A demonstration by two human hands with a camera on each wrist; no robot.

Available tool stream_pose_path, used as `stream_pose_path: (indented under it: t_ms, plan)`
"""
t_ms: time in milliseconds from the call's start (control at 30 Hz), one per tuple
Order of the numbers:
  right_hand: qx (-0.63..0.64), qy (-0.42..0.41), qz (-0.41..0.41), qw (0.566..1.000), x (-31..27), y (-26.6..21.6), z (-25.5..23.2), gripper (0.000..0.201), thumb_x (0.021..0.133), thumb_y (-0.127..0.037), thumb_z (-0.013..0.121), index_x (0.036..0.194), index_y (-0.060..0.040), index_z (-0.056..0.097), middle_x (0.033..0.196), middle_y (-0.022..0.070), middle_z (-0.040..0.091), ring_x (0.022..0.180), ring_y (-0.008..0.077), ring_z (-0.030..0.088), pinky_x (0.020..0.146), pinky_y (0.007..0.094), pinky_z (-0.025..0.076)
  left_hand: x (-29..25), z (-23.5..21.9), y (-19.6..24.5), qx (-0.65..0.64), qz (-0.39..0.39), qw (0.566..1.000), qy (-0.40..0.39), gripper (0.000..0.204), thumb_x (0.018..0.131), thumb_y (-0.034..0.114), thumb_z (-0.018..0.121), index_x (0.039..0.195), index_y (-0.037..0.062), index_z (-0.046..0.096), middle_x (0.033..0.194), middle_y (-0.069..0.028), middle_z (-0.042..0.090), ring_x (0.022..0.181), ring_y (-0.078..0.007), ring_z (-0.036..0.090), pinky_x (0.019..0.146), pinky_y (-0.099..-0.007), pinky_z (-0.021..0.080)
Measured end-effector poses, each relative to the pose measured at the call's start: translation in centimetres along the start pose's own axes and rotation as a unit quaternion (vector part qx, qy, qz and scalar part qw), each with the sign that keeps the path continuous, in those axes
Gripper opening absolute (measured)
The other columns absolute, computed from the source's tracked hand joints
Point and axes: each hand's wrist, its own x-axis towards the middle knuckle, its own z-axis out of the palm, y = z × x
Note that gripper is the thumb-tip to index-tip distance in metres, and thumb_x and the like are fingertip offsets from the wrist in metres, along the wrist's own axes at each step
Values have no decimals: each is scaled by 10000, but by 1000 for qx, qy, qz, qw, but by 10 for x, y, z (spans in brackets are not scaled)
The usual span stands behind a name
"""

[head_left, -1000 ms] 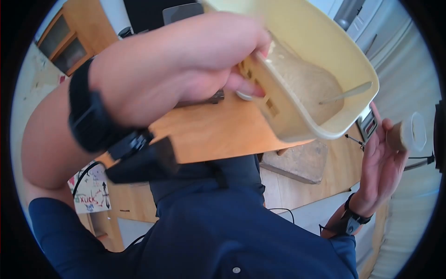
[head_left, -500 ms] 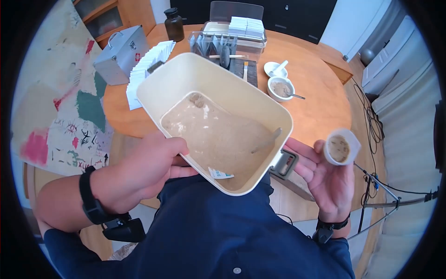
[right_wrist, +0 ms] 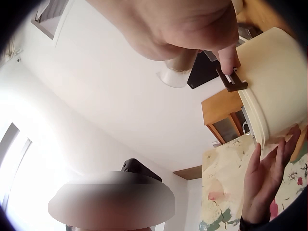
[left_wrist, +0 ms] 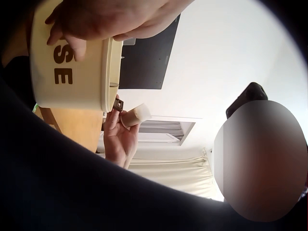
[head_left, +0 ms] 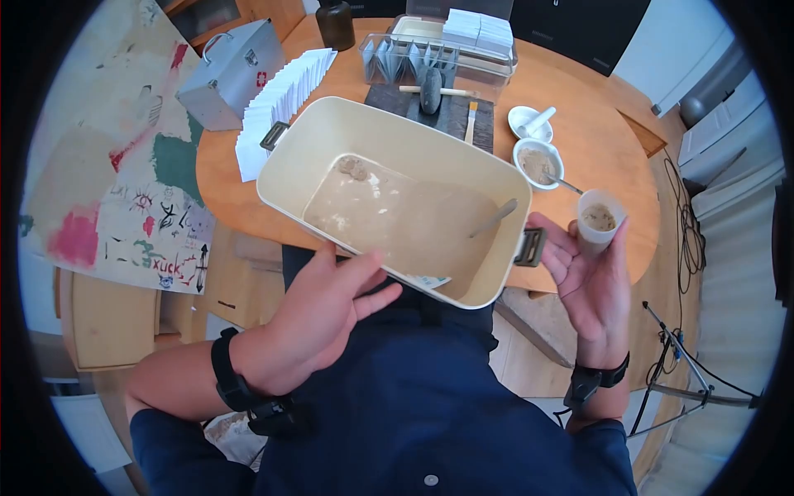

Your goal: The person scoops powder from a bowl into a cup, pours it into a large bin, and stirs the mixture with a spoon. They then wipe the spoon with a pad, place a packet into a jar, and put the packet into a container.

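Observation:
A cream bin [head_left: 405, 136] with pale powder, a spoon [head_left: 494, 217] and a printed packet [head_left: 430, 281] inside is tilted in front of the body. Against its near outer wall rests my left hand [head_left: 302, 331], fingers spread near the rim; the left wrist view shows this hand [left_wrist: 115, 19] across the lettered side. My right hand [head_left: 594, 293] holds a small translucent cup [head_left: 595, 221] of brownish powder, its fingertips beside the bin's side handle [head_left: 529, 247]. In the right wrist view one finger of this hand [right_wrist: 183, 26] touches the handle [right_wrist: 232, 81].
On the round wooden table [head_left: 612, 157] behind the bin stand a white bowl of powder [head_left: 537, 163], a mortar with pestle [head_left: 530, 124], a brush, a dark stone, fanned white envelopes [head_left: 285, 95] and a clear box. A metal case [head_left: 231, 74] is at left, a tripod at right.
The bin has swung down and levelled, showing its contents. My left hand has shifted from gripping its rim to lying spread along the outside. The cup has moved left, now more upright.

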Motion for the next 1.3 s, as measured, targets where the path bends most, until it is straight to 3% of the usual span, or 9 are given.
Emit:
stream_pose_path:
  t_ms: [100, 233, 333, 400, 500, 867, 1067, 1167, 1300]
  plan:
    - [-4, 3, -25, 1000, 13, -14, -18, 709, 1029, -624, 311, 1289, 4, 513, 1345, 370, 527, 1225, 375, 604, 1051, 413, 509, -10, -7, 15, -15, -42, 998, -36, 430, 999, 162, 587, 1381, 35, 435, 1283, -110, 552, 1121, -182, 579, 1052, -421, 486]
    - [-98, 54, -123, 986, 16, -43, -8, 635, 1038, -608, 348, 1181, -31, 572, 1041, 165, 659, 906, 216, 670, 667, 270, 539, -20, -65, 55, 190, -96, 971, -106, 282, 994, 132, 594, 1252, 24, 560, 1013, -71, 660, 850, -158, 653, 826, -263, 567]
    - [-163, 61, -93, 980, 31, -39, 30, 574, 1054, -575, 360, 1180, -61, 581, 870, 50, 597, 636, 106, 515, 484, 217, 383, 4, -108, 71, 350, 215, 911, 43, 488, 916, 193, 720, 1331, 29, 521, 1215, -128, 626, 1092, -195, 633, 885, -299, 534]
    - [-285, -3, -44, 958, 46, -29, 49, 461, 1078, -473, 399, 1216, -67, 568, 867, 19, 594, 577, 71, 484, 476, 211, 371, 43, -124, 93, 472, 503, 724, -12, 790, 788, 322, 842, 1414, 32, 458, 1431, -187, 496, 1348, -315, 484, 1043, -413, 446]
    - [-424, -80, -19, 902, 73, 6, 96, 293, 1011, -218, 620, 1252, -72, 542, 927, 3, 596, 763, 77, 571, 652, 223, 459, 77, -119, 114, 564, 534, 614, -141, 978, 715, 429, 868, 1469, 24, 393, 1556, -211, 343, 1477, -399, 287, 1164, -509, 288]
    - [-601, -169, 110, 774, 132, 58, 123, 403, 942, -194, 702, 1270, -7, 561, 970, 57, 618, 845, 131, 585, 774, 283, 489, 96, -115, 81, 588, 557, 573, -129, 1059, 748, 643, 757, 1457, -39, 365, 1440, -252, 480, 1368, -482, 418, 1134, -591, 284]
    - [-625, -83, 249, 735, 143, 78, 136, 430, 1029, -230, 596, 1378, -2, 492, 1131, 40, 608, 1028, 87, 583, 886, 276, 517, 103, -115, 70, 545, 589, 588, -103, 1004, 721, 665, 769, 1376, -17, 435, 1122, -157, 584, 1173, -402, 536, 1104, -614, 304]
    - [-539, -75, 169, 822, 138, 94, 132, 511, 994, -289, 608, 1365, 47, 503, 984, 113, 653, 906, 174, 667, 829, 324, 521, 103, -113, 67, 526, 580, 616, -90, 972, 690, 667, 791, 1324, 4, 467, 983, -103, 554, 1059, -348, 548, 1105, -609, 306]
    - [-605, -169, 250, 737, 127, 98, 129, 472, 1002, -272, 600, 1330, 53, 503, 967, 122, 654, 903, 199, 665, 802, 329, 529, 100, -113, 67, 529, 570, 621, -99, 938, 663, 654, 816, 1273, 21, 487, 880, -67, 500, 949, -305, 531, 1108, -609, 306]
